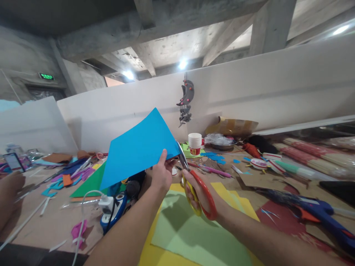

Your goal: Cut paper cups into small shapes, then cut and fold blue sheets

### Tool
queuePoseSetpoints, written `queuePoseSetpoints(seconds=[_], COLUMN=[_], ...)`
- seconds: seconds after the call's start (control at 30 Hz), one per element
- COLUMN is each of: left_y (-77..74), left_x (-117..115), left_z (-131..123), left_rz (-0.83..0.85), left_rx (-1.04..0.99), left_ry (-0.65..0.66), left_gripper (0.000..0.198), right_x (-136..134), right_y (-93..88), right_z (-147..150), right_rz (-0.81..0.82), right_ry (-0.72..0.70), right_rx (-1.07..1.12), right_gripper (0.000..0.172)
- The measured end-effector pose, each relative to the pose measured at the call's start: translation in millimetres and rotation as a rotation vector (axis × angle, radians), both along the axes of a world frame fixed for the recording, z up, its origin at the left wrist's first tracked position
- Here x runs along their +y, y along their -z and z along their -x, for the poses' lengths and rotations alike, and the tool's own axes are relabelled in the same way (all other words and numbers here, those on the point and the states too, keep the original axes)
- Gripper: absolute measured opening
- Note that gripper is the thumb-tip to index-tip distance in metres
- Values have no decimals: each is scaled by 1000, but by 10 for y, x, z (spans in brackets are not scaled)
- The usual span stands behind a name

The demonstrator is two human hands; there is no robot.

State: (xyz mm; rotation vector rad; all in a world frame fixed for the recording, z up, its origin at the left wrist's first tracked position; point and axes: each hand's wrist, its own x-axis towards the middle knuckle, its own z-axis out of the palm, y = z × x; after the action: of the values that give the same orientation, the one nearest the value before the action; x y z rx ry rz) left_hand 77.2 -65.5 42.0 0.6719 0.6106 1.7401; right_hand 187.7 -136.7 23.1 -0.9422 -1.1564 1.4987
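Note:
My left hand (162, 171) pinches the lower right part of a large blue sheet of craft paper (138, 147), thumb on top, and holds it up above the table. In my right hand (203, 194) is a pair of scissors (206, 199) with red and yellow handles. Its blades are at the sheet's right corner; whether they are open or closed there I cannot make out. Beneath my hands lie pale green paper (177, 229) and yellow paper (248, 207).
A power strip (113, 212) with a white plug stands left of my left arm. On the right lies a blue glue gun (313, 207). Paper cups (195, 142) are stacked behind, near blue scraps (215, 158). Another person's hand (12, 184) is at far left.

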Motion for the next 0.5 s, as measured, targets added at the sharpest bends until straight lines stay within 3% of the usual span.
queuePoseSetpoints(seconds=[0.23, 0.5], left_y=[-8, -35], left_x=[39, -40], left_z=[-9, -53], left_rz=[6, 53], left_rx=[-39, 11], left_ry=[-68, -38], left_gripper=[22, 12], right_x=[32, 89], right_y=[22, 47], right_z=[6, -7], right_rz=[-16, -37], right_ry=[-3, 20], right_rx=[-39, -16], right_gripper=[46, 49])
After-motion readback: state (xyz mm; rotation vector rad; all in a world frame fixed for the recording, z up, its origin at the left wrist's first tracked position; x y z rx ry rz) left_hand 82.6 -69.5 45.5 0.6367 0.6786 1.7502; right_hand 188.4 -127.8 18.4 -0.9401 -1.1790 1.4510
